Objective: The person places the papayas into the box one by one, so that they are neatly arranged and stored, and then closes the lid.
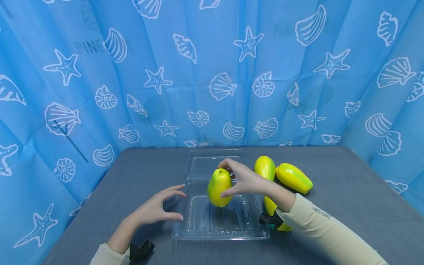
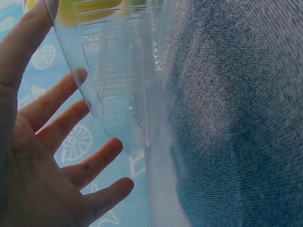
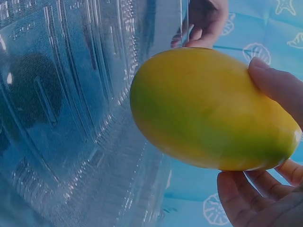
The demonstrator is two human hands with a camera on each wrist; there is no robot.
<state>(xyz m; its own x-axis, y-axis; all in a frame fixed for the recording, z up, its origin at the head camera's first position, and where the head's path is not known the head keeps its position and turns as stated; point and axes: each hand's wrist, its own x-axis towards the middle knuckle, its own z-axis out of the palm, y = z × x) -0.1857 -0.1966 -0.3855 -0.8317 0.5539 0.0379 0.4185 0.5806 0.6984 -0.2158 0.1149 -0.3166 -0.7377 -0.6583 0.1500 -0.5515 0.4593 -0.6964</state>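
A yellow-green papaya is held above the clear plastic clamshell box. My right hand grips it from the right, thumb on one side and fingers on the other, as the right wrist view shows with the papaya over the box's ribbed floor. At the box's left side, my left hand has its fingers spread and thumb apart. In the left wrist view the fingertips are right at the clear rim, and the hand grips nothing.
Several more papayas lie to the right of the box, partly behind my right forearm. The box's lid is folded back toward the far table edge. A blue shell-print curtain hangs behind the grey table.
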